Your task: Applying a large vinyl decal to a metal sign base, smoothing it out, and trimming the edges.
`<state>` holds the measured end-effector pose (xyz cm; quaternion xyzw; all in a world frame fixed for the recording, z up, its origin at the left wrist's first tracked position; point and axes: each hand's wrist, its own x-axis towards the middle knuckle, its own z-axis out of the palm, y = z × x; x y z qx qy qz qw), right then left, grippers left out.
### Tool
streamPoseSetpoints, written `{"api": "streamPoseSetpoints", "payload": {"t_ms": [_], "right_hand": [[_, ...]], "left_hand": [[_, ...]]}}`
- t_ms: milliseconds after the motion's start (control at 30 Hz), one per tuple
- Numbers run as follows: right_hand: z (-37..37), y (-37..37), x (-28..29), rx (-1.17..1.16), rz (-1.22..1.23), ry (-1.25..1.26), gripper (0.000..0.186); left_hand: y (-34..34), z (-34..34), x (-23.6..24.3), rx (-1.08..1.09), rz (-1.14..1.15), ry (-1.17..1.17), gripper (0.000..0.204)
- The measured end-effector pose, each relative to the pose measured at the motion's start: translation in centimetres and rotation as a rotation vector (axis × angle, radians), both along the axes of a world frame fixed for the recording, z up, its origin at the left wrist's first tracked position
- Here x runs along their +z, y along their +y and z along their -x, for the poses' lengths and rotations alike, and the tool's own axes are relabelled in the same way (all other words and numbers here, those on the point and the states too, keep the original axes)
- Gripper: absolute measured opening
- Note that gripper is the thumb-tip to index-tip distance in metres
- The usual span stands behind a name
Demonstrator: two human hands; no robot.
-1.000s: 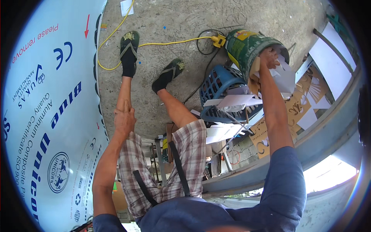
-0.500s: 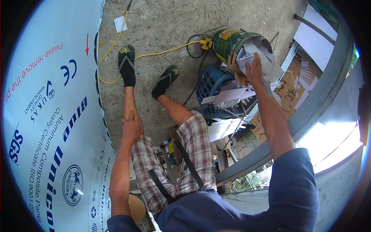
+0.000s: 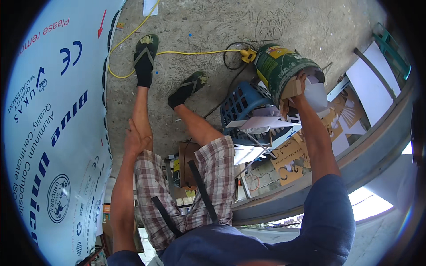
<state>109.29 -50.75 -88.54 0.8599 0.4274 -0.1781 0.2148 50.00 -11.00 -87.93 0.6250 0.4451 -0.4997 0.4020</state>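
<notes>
My right hand (image 3: 301, 84) reaches into the mouth of a green and yellow bucket (image 3: 276, 65) that leans over on its side. Its bent fingers are partly hidden among the scraps, so what they hold is unclear. A piece of brown cardboard (image 3: 291, 89) lies right against this hand at the rim. Whitish translucent sheet scraps (image 3: 316, 95) bulge from the bucket beside it. My left hand (image 3: 136, 139) rests on my left leg just below the knee, fingers extended, with nothing in it.
A blue plastic basket (image 3: 237, 104) with white offcuts stands beside the bucket. A yellow cord (image 3: 191, 52) crosses the concrete floor. A large printed panel (image 3: 66, 133) fills the left side. Brown cut-out sheets (image 3: 290, 162) and a grey metal beam (image 3: 355, 155) are at right.
My right hand has gone from the scraps outside into the bucket's mouth. The white sheets and cardboard there have shifted. My left hand still rests on my leg. The view has moved slightly.
</notes>
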Motion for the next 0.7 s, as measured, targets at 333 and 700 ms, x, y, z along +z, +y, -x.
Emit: {"api": "streamPoseSetpoints", "payload": {"t_ms": [333,700], "right_hand": [[-3.3,-1.5,-5.5,-0.145,-0.027,0.283,0.074],[-6.2,-3.4,-12.3,0.018,0.113,0.37,0.073]], "left_hand": [[0.5,-0.9,0.6,0.003,-0.009,0.049,0.118],[0.2,-2.8,1.0,-0.082,-0.059,0.15,0.116]]}}
